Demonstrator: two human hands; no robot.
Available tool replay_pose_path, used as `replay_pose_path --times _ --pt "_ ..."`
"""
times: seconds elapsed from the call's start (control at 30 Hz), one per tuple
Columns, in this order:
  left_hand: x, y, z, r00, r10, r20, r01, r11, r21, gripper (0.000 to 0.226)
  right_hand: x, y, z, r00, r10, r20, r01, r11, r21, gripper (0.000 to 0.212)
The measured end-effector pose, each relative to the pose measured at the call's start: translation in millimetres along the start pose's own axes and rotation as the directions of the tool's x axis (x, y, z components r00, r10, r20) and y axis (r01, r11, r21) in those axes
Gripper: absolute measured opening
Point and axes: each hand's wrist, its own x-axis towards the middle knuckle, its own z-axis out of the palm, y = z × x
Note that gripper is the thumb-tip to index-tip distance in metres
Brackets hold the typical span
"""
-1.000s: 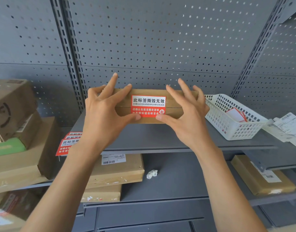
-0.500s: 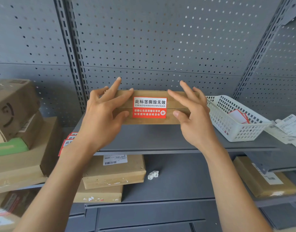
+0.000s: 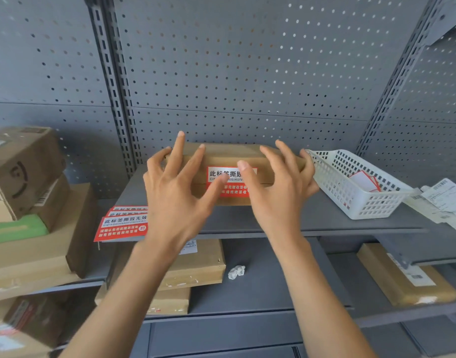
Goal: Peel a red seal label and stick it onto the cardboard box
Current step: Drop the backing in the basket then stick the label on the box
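Observation:
A flat brown cardboard box (image 3: 229, 154) lies on the grey shelf (image 3: 325, 218) against the pegboard. A red and white seal label (image 3: 233, 190) is stuck across the seam on its front face. My left hand (image 3: 175, 200) is spread over the box's left half, its thumb tip on the label's left part. My right hand (image 3: 276, 195) covers the right half, thumb on the label's upper right, fingers resting over the box's top edge. Both thumbs hide part of the label.
A stack of red seal label sheets (image 3: 123, 224) lies at the shelf's left end. A white plastic basket (image 3: 350, 200) with used backing papers stands right of the box, loose papers (image 3: 443, 200) beyond it. Cardboard parcels (image 3: 23, 164) are piled left and on lower shelves (image 3: 198, 267).
Both thumbs have slid inward from the label's outer edges onto its face, and the hands have come closer together. The box has stayed in place on the shelf.

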Motion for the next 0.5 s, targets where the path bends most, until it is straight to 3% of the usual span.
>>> replay_pose_path --times 0.07,0.13,0.5 --pt "3 11 6 0.992 -0.117 -0.047 0.117 0.993 0.004 0.07 -4 -6 10 0.998 -0.01 -0.055 0.007 0.998 -0.062 0.058" --pt "7 15 12 0.986 -0.144 -0.083 0.147 0.988 0.039 0.067 -5 -6 16 0.996 -0.012 -0.083 0.004 0.996 -0.093 0.053" --pt "9 -4 12 0.994 -0.015 -0.107 0.019 0.999 0.031 0.034 -1 7 7 0.994 -0.068 -0.088 0.068 0.998 0.0 0.028"
